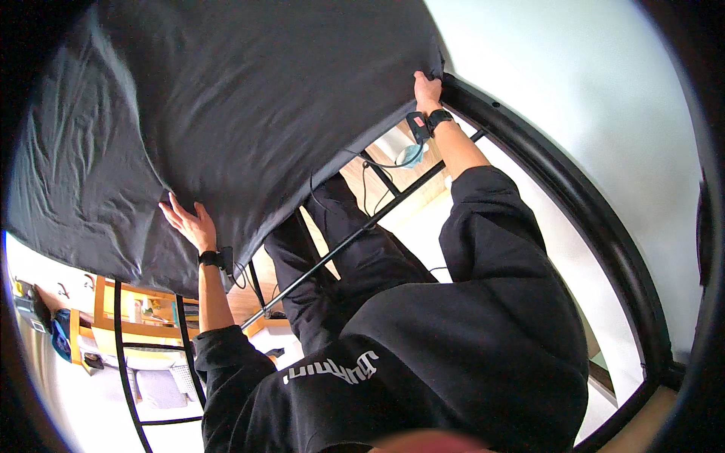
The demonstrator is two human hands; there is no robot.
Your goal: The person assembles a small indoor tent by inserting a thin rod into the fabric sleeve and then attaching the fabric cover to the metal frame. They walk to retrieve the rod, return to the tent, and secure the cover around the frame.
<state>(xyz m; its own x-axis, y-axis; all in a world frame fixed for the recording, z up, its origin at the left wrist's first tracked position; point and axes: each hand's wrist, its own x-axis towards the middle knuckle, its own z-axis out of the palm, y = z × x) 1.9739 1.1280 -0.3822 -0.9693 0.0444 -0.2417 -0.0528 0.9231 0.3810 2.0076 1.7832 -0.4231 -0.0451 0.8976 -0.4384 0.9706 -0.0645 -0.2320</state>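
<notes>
Left hand (189,224): fingers spread, palm flat against dark fitted sheet (226,113) near lower edge of mattress, pressing or steadying, gripping nothing. Black wrist strap (209,258) with small device and thin cable just below hand.

Right hand (427,89): fingers curled and pinched on sheet hem at mattress corner, just beside curved black bed frame rail (574,196). Black wrist strap (438,117) and small device there too; cable hanging toward slats.

Dark fitted sheet: covering whole visible face of mattress, lightly creased toward left side, hem drawn down over near long edge between both hands.

Mattress: tipped up off bed frame along near edge; thin black crossbars (355,238) and wooden floor visible beneath.

Black sleeves and dark trousers of same person filling lower middle. Wooden shelf unit (143,309) with small items at lower left, beyond frame.

Progress, as judged: sheet spread and largely fitted; corner under right hand seemingly being tucked; near edge not yet tucked under, creases unsmoothed, mattress not yet lowered flat.
</notes>
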